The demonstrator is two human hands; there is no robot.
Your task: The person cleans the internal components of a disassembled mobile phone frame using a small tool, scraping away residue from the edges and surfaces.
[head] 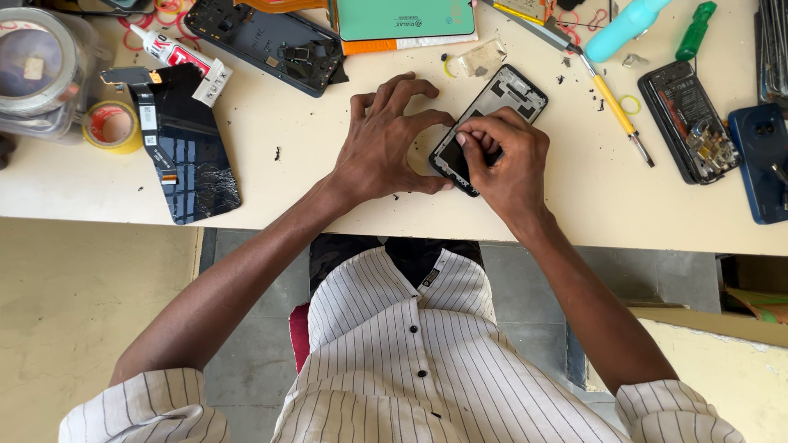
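Nearest the camera is the person's striped shirt (410,361), with both forearms reaching forward over the near edge of the tabletop (271,180). Just past that edge lies a black phone frame (509,90), set at a slant with its far end pointing right. The left hand (382,143) presses down on the frame's near left side, fingers (394,90) spread and arched, seemingly to keep it from sliding. The right hand (509,160) covers the near end, its fingers curled and pinched together at a spot on the inner face (whether they grip some small part there cannot be told).

To the left, a cracked screen panel (193,168) lies flat, with a roll of yellow tape (111,127) beyond it and a clear round tub (37,70) at the far left. A white glue tube (168,49) sits farther back. At the right, one opened phone body (685,123) shows its insides, and a blue phone back (759,160) lies beside it. Counting these with the dark back cover (275,45) at the far side, four phone shells lie within reach. A yellow-handled screwdriver (616,107) lies aslant, likely kept near the working hand. Farthest off are a green case (406,18), a pale blue bottle (624,29) and a green-handled tool (696,31).
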